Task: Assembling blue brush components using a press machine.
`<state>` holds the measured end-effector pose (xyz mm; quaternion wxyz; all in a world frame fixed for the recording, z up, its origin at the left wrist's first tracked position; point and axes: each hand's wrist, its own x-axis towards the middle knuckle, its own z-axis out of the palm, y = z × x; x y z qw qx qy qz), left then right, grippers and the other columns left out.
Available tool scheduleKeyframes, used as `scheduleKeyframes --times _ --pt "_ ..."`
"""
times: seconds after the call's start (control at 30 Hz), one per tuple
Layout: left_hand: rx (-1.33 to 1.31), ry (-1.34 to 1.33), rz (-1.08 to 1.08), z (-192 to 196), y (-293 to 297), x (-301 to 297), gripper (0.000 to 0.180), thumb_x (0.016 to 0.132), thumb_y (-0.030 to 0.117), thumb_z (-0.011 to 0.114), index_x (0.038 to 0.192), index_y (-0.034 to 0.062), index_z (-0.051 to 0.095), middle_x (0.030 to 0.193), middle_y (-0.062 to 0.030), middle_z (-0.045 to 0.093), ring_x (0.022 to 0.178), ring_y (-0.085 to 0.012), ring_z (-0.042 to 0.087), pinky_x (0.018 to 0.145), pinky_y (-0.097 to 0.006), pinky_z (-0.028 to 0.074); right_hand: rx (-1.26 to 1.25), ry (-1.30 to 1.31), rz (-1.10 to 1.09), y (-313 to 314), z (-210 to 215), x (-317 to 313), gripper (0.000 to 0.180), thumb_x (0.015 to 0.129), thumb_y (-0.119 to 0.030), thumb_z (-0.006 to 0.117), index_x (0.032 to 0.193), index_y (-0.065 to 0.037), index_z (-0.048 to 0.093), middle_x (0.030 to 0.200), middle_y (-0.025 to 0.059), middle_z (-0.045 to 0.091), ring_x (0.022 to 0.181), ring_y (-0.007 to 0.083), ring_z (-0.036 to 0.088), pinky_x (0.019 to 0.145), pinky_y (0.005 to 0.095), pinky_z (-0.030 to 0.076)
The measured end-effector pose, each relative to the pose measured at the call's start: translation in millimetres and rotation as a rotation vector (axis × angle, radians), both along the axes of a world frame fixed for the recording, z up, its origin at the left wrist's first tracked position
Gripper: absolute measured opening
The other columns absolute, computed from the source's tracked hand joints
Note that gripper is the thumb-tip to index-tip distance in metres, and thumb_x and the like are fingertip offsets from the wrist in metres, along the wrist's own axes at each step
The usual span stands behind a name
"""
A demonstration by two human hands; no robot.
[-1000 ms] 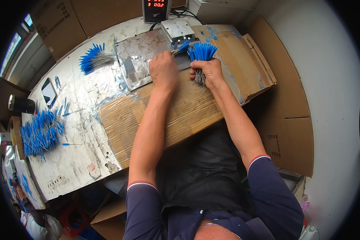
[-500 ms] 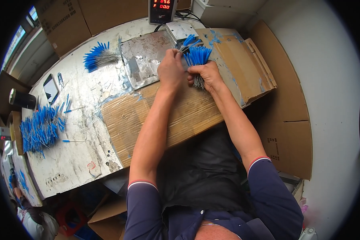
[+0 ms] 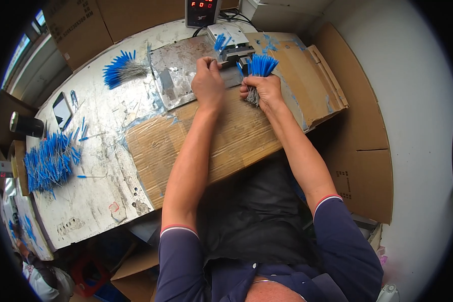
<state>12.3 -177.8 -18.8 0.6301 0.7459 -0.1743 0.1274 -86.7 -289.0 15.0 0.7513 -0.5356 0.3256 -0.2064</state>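
The right hand (image 3: 260, 89) is closed around a bunch of blue-tipped wires (image 3: 259, 68), just beside the small metal machine (image 3: 231, 44) on the table (image 3: 95, 151). The left hand (image 3: 208, 83) is closed, pinching something too small to tell, near the machine

Bright even daylight, soft shadows, sharp centre, strong fisheye bending at edges, black vignette corners

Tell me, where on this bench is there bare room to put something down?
The cardboard sheet below the left hand lies bare, as does the worn tabletop beside it. It is crowded around the metal plate, the right hand's bundle and the blue pile.
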Motion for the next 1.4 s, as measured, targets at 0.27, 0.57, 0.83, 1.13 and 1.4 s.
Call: scheduleKeyframes --times 0.27,0.57,0.83,1.13,1.4 --pt "0.117 -0.097 0.099 -3.3 -0.4 -0.9 0.015 0.102 0.022 0.060 0.105 0.0077 0.061 0.087 -0.0100 0.074 0.074 -0.0304 0.071 0.067 -0.041 0.053 -0.059 0.096 -0.089 -9.1 -3.4 25.3 0.010 0.079 0.012 0.067 0.072 0.010 0.060 0.068 0.0192 0.063 0.052 0.0261 0.064 0.044 0.0361 0.054" --pt "0.118 -0.333 0.189 -9.8 -3.2 4.7 0.013 0.100 0.019 0.061 0.105 0.0074 0.062 0.096 -0.0147 0.073 0.089 -0.0365 0.070 0.076 -0.047 0.052 0.110 0.060 -0.103 -8.9 3.8 26.2 0.006 0.076 0.012 0.068 0.075 0.011 0.062 0.070 0.0212 0.065 0.055 0.0306 0.068 0.046 0.0414 0.059" --pt "0.276 -0.339 -0.004 -6.1 0.5 -0.2 0.009 0.095 0.012 0.062 0.102 0.0054 0.061 0.088 -0.0173 0.069 0.082 -0.0398 0.066 0.072 -0.050 0.049 0.142 -0.014 -0.072 -8.5 3.9 9.0 0.012 0.078 0.005 0.074 0.086 0.007 0.065 0.077 0.0170 0.067 0.061 0.0270 0.069 0.049 0.0415 0.062" --pt "0.353 -0.387 -0.064 -10.3 -1.0 0.4 0.009 0.094 0.008 0.059 0.100 0.0024 0.060 0.086 -0.0204 0.068 0.082 -0.0404 0.066 0.073 -0.051 0.049 0.023 -0.014 0.019 -3.8 1.1 -6.4 0.014 0.079 0.006 0.076 0.081 0.002 0.062 0.072 0.0119 0.065 0.056 0.0199 0.065 0.047 0.0347 0.058" --pt "0.535 -0.426 -0.075 -7.1 3.1 0.1 0.010 0.093 0.007 0.055 0.099 0.0023 0.061 0.092 -0.0186 0.066 0.088 -0.0376 0.064 0.077 -0.047 0.051 -0.058 0.067 0.004 -7.0 0.0 4.3 0.013 0.077 0.008 0.075 0.074 0.005 0.062 0.066 0.0136 0.063 0.051 0.0207 0.064 0.043 0.0338 0.056"
